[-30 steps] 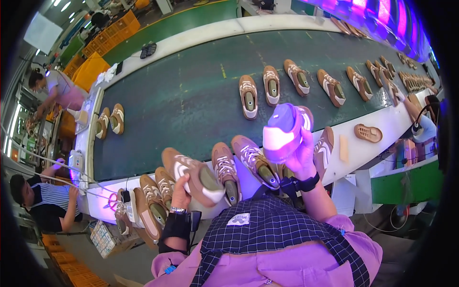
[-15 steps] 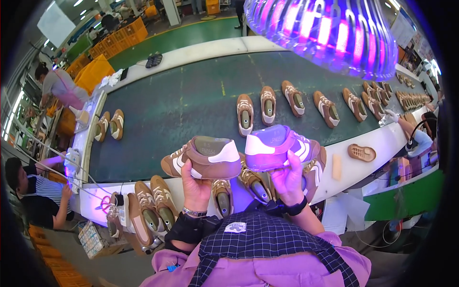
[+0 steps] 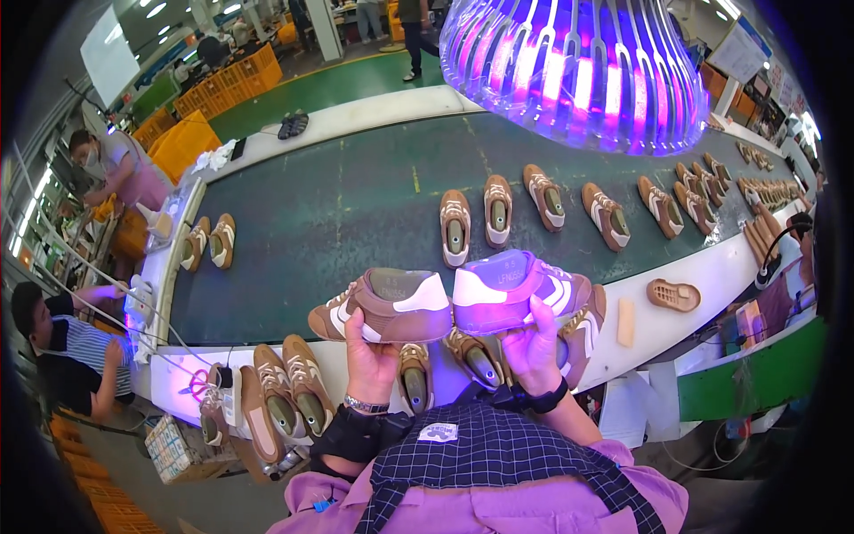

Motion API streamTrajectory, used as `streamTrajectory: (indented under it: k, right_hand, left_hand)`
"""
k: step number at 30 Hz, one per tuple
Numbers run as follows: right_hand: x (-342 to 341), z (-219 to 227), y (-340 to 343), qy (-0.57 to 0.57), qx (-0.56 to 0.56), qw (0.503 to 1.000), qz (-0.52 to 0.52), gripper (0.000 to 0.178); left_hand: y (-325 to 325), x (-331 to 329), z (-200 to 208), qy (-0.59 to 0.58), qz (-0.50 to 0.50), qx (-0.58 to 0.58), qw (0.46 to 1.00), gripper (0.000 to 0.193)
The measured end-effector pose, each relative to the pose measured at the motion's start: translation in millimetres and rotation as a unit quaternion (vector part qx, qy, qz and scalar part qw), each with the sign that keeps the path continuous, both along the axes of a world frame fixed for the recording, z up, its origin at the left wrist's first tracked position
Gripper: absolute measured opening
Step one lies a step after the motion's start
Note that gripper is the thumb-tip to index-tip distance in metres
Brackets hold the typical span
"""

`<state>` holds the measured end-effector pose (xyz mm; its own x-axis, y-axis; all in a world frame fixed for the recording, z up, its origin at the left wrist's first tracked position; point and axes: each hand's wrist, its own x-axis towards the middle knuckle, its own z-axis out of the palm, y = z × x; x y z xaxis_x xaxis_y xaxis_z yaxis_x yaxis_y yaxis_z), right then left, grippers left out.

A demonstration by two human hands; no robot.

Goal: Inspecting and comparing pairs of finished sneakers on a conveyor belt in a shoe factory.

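Observation:
My left hand (image 3: 370, 363) is closed around the sole of a brown sneaker (image 3: 382, 311) with white stripes, its toe pointing left. In my right hand (image 3: 535, 354) is a matching sneaker (image 3: 500, 304), toe to the right and tinted purple by the lamp. Both are held up level, their white heels nearly together, with a greenish shoe last inside each. Below and behind my hands, on the white ledge, stand more sneakers: one (image 3: 415, 377) between my wrists, another (image 3: 478, 358) beside my right hand, and one (image 3: 584, 336) partly hidden by it.
A glowing purple lamp (image 3: 578, 80) hangs above at the right. Several sneakers (image 3: 455, 227) stand on the green conveyor belt (image 3: 302, 240). A loose sole (image 3: 673, 295) and tan strip (image 3: 626, 322) lie on the right ledge; scissors (image 3: 197, 384) lie at left. Co-workers (image 3: 67, 343) are at both sides.
The two sneakers in my hands sit slightly lower in the picture, the left one shifted a little right. At the back, a walking person has come further into view. My grip is unchanged.

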<state>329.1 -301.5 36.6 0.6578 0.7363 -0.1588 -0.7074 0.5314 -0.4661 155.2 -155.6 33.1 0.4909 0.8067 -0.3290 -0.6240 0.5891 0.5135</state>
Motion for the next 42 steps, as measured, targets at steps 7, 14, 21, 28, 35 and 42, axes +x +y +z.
streamTrajectory:
  k: [7,14,21,28,35,42]
  right_hand:
    - [-3.2,7.6,0.2,0.0,-0.029,1.0,-0.012,0.037]
    - [-3.4,8.4,-1.4,-0.013,-0.021,1.0,-0.005,0.035]
    - [-4.2,8.7,-0.5,-0.007,-0.024,1.0,-0.018,0.037]
    - [0.5,3.6,-3.1,-0.013,-0.005,1.0,0.002,0.037]
    - [-3.9,8.7,-1.4,-0.004,-0.023,1.0,-0.021,0.034]
    - [3.7,-5.4,-3.5,-0.02,-0.002,1.0,0.003,0.038]
  left_hand:
    - [-1.0,4.6,-0.6,0.047,0.008,0.01,0.999,0.053]
    - [-1.0,5.4,0.2,0.005,-0.008,-0.002,1.0,0.045]
    - [0.1,6.2,-5.0,0.005,-0.009,-0.008,1.0,0.045]
    - [-0.7,8.6,-6.0,0.008,-0.004,0.0,1.0,0.047]
    - [-1.5,9.2,-11.2,0.007,0.007,-0.019,1.0,0.045]
    - [-2.1,12.8,-13.8,0.009,0.003,-0.023,1.0,0.044]
